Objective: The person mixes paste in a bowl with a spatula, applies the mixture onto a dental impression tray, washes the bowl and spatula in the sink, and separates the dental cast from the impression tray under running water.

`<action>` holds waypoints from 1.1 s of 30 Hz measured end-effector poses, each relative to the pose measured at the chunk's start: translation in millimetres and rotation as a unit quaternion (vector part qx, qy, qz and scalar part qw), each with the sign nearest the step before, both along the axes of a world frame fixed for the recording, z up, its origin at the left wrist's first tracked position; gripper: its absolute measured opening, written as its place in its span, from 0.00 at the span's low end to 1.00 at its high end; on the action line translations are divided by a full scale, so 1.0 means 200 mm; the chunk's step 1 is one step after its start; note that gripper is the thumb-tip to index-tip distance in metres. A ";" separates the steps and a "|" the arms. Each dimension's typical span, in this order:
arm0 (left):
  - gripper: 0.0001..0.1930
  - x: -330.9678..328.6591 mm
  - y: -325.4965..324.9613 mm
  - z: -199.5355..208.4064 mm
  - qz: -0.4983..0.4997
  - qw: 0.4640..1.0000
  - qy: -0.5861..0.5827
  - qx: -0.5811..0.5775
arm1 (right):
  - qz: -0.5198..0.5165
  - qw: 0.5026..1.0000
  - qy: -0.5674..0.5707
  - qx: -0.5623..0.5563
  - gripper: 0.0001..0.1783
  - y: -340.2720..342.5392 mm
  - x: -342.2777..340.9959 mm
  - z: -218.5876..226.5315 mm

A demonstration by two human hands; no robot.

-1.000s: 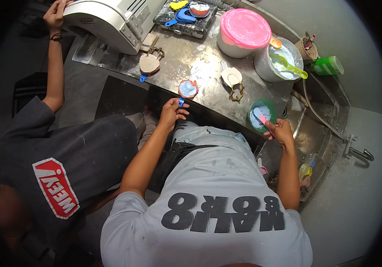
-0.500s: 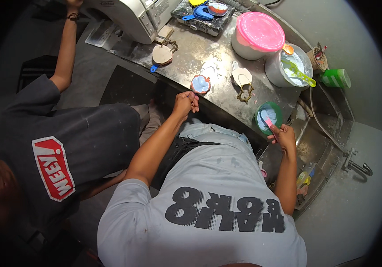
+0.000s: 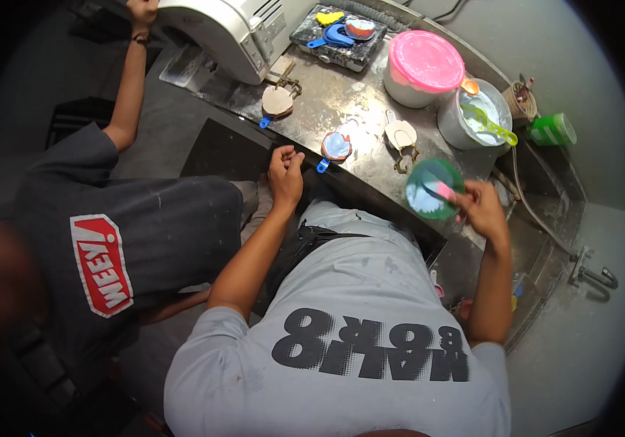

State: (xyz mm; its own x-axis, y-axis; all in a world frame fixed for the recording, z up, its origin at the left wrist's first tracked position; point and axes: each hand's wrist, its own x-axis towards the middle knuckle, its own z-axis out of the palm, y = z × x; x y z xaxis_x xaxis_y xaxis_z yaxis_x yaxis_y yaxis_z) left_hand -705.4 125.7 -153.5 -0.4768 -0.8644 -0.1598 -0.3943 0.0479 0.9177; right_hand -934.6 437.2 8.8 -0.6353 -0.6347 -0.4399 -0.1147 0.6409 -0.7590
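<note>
My right hand (image 3: 481, 210) grips a pink mixing spatula (image 3: 441, 190) at the right rim of a green bowl (image 3: 456, 172). The spatula's blade dips into pale blue-white paste (image 3: 422, 199); whether my fingers also hold the rim is hidden. My left hand (image 3: 285, 176) hangs off the counter's front edge, fingers loosely curled and nothing seen in them. Just right of it, touching nothing of mine, is a dental impression tray (image 3: 337, 146) filled with light blue material, its blue handle (image 3: 323, 165) sticking out over the edge.
A pale cast on a brass articulator (image 3: 402, 138) lies near the bowl; another cast (image 3: 277, 101) sits left. Behind stand a pink-lidded tub (image 3: 426, 62), a powder bucket (image 3: 449, 124) with a green scoop, and a white machine (image 3: 229, 40). A co-worker (image 3: 152, 197) stands at my left.
My left hand has let go of the impression tray's handle and drawn away left. My right hand has shifted the green bowl slightly left, the spatula still in it. The view has shifted a little.
</note>
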 end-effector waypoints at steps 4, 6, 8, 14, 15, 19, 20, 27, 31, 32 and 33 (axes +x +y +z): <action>0.25 -0.20 0.11 0.52 -0.279 0.877 0.204 0.334 | 0.246 0.949 0.197 0.015 0.13 -0.41 -0.03 0.29; 0.34 -0.33 0.18 0.68 -0.358 0.713 0.259 0.544 | 0.323 0.851 0.396 -0.121 0.14 -0.56 -0.10 0.20; 0.36 -0.41 0.16 0.68 -0.359 0.737 0.263 0.508 | 0.367 0.848 0.380 0.037 0.12 -0.75 -0.08 0.36; 0.29 -0.56 0.11 0.79 -0.254 0.817 0.445 0.263 | 0.259 0.718 0.622 -0.178 0.06 -0.82 -0.12 0.31; 0.29 -0.57 0.11 0.83 -0.257 0.819 0.444 0.257 | 0.260 0.706 0.635 -0.176 0.05 -0.82 -0.06 0.30; 0.30 -0.63 0.04 0.90 -0.221 0.829 0.492 0.146 | 0.145 0.716 0.634 -0.254 0.13 -0.80 -0.05 0.42; 0.31 -0.64 0.04 0.93 -0.230 0.827 0.495 0.129 | 0.119 0.705 0.670 -0.201 0.13 -0.78 -0.11 0.42; 0.34 -0.70 0.07 0.99 -0.245 0.827 0.495 0.107 | 0.110 0.697 0.681 -0.194 0.02 -0.71 -0.20 0.45; 0.32 -0.75 0.04 0.92 -0.229 0.840 0.484 0.087 | 0.250 0.671 0.662 -0.223 0.07 -0.72 -0.11 0.37; 0.32 -0.76 0.03 0.89 -0.218 0.841 0.488 0.083 | 0.196 0.652 0.684 -0.263 0.05 -0.74 -0.19 0.35; 0.32 -0.75 0.04 0.90 -0.205 0.843 0.491 0.080 | 0.138 0.638 0.702 -0.283 0.05 -0.73 -0.22 0.45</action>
